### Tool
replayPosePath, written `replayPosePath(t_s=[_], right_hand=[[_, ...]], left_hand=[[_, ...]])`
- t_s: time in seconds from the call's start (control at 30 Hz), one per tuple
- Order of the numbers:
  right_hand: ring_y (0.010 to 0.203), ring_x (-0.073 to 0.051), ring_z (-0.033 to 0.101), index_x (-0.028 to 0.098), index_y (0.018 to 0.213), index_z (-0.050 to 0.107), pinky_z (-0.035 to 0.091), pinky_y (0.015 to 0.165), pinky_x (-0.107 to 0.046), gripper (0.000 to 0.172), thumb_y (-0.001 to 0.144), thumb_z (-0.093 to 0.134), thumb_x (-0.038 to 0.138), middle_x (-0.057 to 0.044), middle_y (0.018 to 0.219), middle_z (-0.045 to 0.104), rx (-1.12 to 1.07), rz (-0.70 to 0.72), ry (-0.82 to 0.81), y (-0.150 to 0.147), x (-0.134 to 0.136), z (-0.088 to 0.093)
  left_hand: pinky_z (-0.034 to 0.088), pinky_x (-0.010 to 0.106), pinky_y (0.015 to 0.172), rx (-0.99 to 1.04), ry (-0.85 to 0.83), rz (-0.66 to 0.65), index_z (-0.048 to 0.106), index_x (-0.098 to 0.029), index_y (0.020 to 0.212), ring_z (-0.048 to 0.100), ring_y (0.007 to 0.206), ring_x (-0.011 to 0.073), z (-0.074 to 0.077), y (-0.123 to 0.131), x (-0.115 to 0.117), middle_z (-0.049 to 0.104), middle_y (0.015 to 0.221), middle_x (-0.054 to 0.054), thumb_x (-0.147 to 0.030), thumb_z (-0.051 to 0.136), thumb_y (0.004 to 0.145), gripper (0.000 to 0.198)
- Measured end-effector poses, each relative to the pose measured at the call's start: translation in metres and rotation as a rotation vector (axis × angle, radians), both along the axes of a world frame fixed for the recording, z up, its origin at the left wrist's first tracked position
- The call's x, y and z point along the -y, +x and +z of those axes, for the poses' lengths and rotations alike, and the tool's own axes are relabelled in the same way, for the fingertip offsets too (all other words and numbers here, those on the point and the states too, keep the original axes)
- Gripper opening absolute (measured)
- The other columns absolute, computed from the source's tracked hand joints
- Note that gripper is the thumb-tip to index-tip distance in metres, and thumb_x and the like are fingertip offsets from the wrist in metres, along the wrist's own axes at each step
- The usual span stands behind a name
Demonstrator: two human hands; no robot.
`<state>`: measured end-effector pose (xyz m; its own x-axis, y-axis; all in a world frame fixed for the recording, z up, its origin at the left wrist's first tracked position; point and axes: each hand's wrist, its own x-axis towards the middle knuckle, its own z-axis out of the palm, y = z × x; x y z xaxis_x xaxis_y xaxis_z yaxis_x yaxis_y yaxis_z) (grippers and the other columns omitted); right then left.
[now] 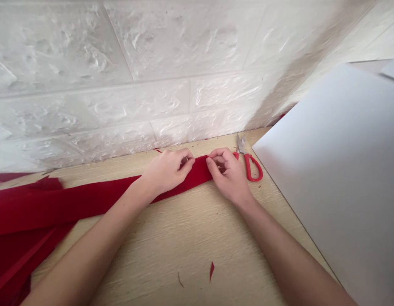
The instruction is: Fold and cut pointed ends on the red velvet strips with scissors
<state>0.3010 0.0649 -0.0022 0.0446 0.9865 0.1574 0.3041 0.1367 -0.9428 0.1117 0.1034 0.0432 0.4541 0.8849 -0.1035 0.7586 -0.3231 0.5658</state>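
A long strip of red fabric [97, 196] runs across the wooden table from the left edge to its narrow end near the centre. My left hand [168, 170] pinches the strip's far edge between thumb and fingers. A short way to its right, my right hand [227, 172] is closed on the strip's end corner, thumb against the fingertips. A pair of scissors [254, 168] with red handles lies just beyond my right hand, its blades a little apart and pointing at the wall. One of its handles is partly hidden by my right hand.
More red fabric [21, 259] is heaped at the left edge. A white textured brick wall [158, 102] rises along the table's back. On the right stands a large white panel [337, 170]. Small red scraps [211, 271] lie on the wooden table [171, 255].
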Motion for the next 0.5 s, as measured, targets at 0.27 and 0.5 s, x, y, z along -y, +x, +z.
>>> replayPosePath(t_s=[0.27, 0.5], right_hand=[[0.067, -0.014, 0.061, 0.025, 0.095, 0.055, 0.042, 0.056, -0.027, 0.014, 0.096, 0.059, 0.038, 0.0, 0.078, 0.068, 0.016, -0.011, -0.012, 0.0007, -0.0004, -0.0011], [0.064, -0.014, 0.059, 0.025, 0.094, 0.055, 0.04, 0.053, -0.027, 0.016, 0.097, 0.059, 0.04, 0.001, 0.075, 0.066, 0.023, -0.019, -0.009, -0.0006, 0.0001, 0.0001]], left_hand=[[0.038, 0.033, 0.064, 0.019, 0.001, -0.006, 0.07, -0.023, 0.098, 0.058, 0.066, 0.0164, -0.0003, -0.0003, 0.0, 0.074, 0.084, 0.001, -0.039, 0.046, 0.099, 0.029], [0.038, 0.033, 0.063, 0.019, 0.016, -0.027, 0.07, -0.022, 0.096, 0.059, 0.067, 0.0168, 0.0007, 0.0003, 0.0016, 0.075, 0.087, 0.002, -0.04, 0.045, 0.1, 0.031]])
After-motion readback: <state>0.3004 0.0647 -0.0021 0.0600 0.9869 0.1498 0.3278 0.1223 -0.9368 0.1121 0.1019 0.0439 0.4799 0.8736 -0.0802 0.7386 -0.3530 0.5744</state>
